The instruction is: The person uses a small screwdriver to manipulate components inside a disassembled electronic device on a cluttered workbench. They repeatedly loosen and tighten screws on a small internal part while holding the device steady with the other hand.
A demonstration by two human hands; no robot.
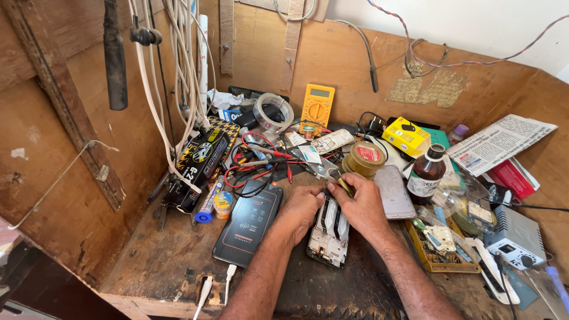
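Observation:
An opened phone frame [329,238] lies on the wooden workbench [160,261], its insides facing up. My left hand [300,208] rests on its upper left edge, fingers curled against it. My right hand [363,207] sits over its upper right part and pinches a thin tool with a yellowish handle [342,182] that points up and left. A black phone [249,223] lies face up just left of my left hand.
A yellow multimeter [317,106], a tape roll [272,112], red and black leads [261,160], a round tin [364,157], a brown bottle [426,173], a yellow box [406,136], a parts tray [441,249] and a grey station [517,237] crowd the bench. Cables [178,77] hang at left.

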